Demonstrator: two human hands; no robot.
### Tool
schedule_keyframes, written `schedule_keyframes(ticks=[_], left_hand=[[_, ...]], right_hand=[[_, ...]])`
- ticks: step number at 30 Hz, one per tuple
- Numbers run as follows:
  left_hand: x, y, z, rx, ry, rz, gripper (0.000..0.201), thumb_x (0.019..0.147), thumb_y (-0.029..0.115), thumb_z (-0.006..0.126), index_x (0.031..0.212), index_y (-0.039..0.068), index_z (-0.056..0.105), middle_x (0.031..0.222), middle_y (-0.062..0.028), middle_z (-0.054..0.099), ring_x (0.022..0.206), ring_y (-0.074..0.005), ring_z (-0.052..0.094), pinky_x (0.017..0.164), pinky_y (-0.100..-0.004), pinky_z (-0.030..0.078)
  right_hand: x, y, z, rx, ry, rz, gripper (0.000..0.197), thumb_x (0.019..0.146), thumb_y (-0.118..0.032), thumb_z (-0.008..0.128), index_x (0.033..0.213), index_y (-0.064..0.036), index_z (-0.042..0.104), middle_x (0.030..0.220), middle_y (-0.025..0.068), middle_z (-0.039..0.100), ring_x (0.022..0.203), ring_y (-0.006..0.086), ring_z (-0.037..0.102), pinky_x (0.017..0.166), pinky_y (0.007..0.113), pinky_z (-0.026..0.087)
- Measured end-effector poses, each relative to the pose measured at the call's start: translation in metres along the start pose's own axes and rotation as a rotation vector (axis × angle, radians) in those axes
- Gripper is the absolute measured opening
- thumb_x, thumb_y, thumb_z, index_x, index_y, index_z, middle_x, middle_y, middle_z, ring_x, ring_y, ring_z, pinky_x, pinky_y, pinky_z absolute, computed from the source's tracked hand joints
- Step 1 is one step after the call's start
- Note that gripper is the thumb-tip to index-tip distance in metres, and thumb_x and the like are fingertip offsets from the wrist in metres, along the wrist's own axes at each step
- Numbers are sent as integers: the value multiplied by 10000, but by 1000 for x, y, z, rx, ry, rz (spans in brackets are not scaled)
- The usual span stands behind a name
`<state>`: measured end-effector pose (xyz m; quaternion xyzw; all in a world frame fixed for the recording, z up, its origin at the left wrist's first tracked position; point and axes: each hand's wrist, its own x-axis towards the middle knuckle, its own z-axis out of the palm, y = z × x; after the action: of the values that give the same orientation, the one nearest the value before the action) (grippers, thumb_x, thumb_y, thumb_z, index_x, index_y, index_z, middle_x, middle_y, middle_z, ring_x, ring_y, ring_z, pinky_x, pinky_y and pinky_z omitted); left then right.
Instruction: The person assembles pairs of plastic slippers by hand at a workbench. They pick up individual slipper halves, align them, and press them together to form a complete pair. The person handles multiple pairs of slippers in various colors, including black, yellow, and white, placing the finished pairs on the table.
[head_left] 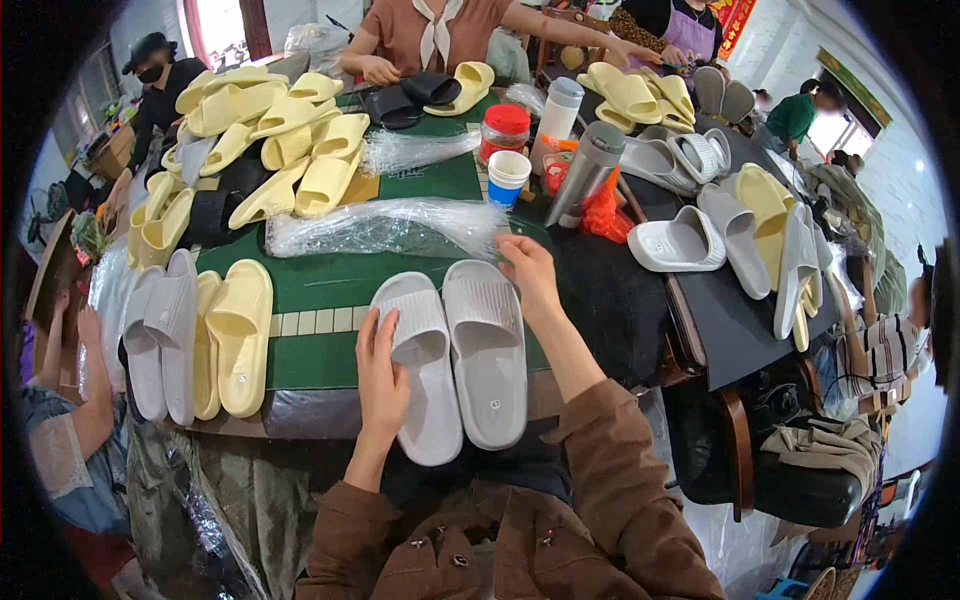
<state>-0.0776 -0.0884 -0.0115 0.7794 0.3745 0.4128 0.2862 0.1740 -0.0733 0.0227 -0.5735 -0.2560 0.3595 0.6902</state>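
In the head view, a pair of light grey slippers [491, 385] lay side by side between the two hands, soles down and toes pointing away from the wearer, their heels reaching past the near edge of the green tabletop [310, 374]. The left hand [382, 385] was against the outer edge of the left slipper, its fingers slightly parted and pointing up toward the strap; whether it gripped the slipper or only rested there could not be told. The right hand [530, 272] was beside the toe of the right slipper, fingers loosely curled and partly spread, near the end of a bundle of clear plastic sleeves [385, 228]; whether the fingertips had hold of anything could not be made out.

Well left of the left hand stood a grey pair [170, 340] and a yellow pair [240, 345], with a heap of yellow slippers [235, 108] farther off. Beyond the right hand were a white-and-blue paper cup [508, 178], a red-lidded jar [504, 128] and a steel flask [588, 176]. To its right, a white slipper [677, 240] lay among more slippers. Across the table, a co-worker in a brown top [395, 28] had one hand near black slippers [390, 108].
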Motion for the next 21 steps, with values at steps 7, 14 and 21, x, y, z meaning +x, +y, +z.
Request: schedule_keyframes(ticks=[7,14,21], left_hand=[[0,-2,-1,20,12,5,739,699,-162,415,1394,88,420,1447,-212,316,1337,-383,325,1078,-429,305],[0,0,0,1,10,-17,714,708,-160,416,1383,73,428,1439,-213,323,1334,-387,332,1077,-435,310],[1,5,0,-56,7,-31,688,721,-160,420,1372,62,441,1438,-209,324,1330,-380,348,1048,-419,343]], right_hand=[[47,42,3,-756,-94,-261,233,800,-222,675,898,-17,729,795,116,679,746,200,627,696,336,474],[76,55,5,-828,47,-667,128,762,-99,660,784,22,695,859,198,640,836,342,629,741,410,493],[66,52,-11,-777,74,-493,168,795,-121,663,850,36,691,804,191,664,758,325,653,705,377,506]])
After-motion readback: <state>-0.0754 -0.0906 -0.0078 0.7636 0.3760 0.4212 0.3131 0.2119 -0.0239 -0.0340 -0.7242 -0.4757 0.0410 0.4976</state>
